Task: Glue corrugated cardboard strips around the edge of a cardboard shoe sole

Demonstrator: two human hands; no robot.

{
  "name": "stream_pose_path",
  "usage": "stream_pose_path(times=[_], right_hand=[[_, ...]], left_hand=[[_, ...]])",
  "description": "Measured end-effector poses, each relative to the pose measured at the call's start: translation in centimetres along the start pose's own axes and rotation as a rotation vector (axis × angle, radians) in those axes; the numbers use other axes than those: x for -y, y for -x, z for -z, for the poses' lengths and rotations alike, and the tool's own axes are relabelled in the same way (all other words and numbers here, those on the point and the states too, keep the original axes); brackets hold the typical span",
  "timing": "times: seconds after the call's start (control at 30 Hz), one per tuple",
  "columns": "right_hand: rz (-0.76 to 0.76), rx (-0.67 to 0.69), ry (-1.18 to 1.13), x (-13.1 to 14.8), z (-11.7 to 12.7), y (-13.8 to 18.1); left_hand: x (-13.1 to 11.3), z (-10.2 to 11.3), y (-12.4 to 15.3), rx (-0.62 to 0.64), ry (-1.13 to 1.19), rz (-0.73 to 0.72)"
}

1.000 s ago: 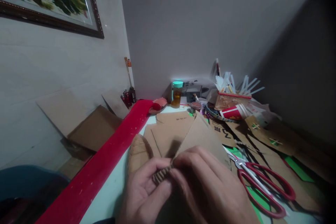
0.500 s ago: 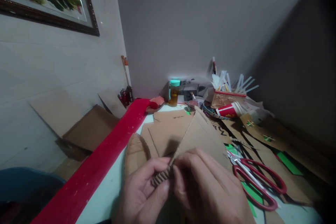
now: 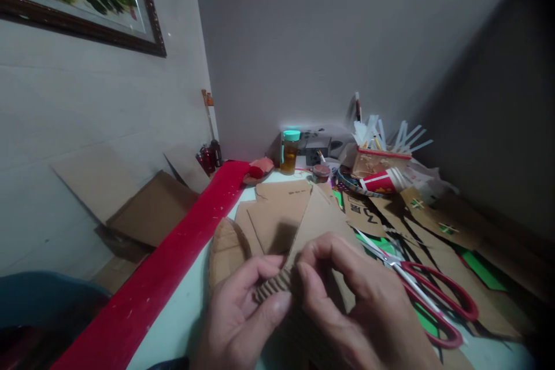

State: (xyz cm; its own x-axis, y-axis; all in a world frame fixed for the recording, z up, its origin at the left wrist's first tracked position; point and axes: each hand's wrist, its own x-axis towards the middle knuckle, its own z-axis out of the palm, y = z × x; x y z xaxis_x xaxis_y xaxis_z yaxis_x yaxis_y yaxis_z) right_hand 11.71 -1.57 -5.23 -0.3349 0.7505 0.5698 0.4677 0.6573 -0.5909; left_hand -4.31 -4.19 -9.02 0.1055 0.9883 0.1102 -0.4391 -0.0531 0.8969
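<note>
Close above the near edge of the table (image 3: 182, 324), my left hand (image 3: 236, 318) and right hand (image 3: 359, 306) work one piece of cardboard (image 3: 312, 222) between them. Its corrugated edge (image 3: 273, 286) shows as a ribbed strip just under my left thumb, while the rest of the sheet rises in a tilted triangle away from me, toward the amber jar (image 3: 289, 152) at the back. My left thumb and forefinger pinch the ribbed edge; my right thumb and forefinger close on the sheet just beside them, the remaining right fingers curled loosely behind. Both palms face inward, wrists low, knuckles up. To do this well, I judge that the two pinches should stay close together so the flutes peel or fold along a clean line rather than tearing, with force applied by the fingertips alone. Red scissors (image 3: 433, 303) lie to the right of the cardboard, blades pointing toward it; a red strip (image 3: 173, 269) runs along the table's left side. Whether the facing layer has separated from the flutes, I cannot tell.
</note>
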Motion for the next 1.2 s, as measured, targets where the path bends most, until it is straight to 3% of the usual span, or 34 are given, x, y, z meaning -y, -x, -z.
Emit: stream_pose_path(times=[0.23,0.37,0.53,0.77,0.93,1.2], right_hand=[[-0.178,0.068,-0.148,-0.2,0.5,-0.2],[-0.218,0.027,-0.228,-0.6,0.7,-0.1],[-0.132,0.006,-0.146,-0.7,1.4,-0.4],[0.084,-0.133,0.192,-0.3,1.8,-1.0],[0.154,-0.055,0.24,-0.2,2.0,-1.3],[0.196,0.181,0.139,-1.1,2.6,-1.0]], left_hand=[[-0.1,0.2,-0.1,-0.013,0.002,0.057],[-0.3,-0.1,0.0,-0.044,0.027,0.051],[-1.0,-1.0,0.0,-0.141,0.127,0.078],[-1.7,-1.2,-0.6,-0.319,0.234,0.093],[-1.8,-0.5,-0.9,-0.335,0.218,0.047],[-1.9,-0.7,-0.9,-0.343,0.185,0.013]])
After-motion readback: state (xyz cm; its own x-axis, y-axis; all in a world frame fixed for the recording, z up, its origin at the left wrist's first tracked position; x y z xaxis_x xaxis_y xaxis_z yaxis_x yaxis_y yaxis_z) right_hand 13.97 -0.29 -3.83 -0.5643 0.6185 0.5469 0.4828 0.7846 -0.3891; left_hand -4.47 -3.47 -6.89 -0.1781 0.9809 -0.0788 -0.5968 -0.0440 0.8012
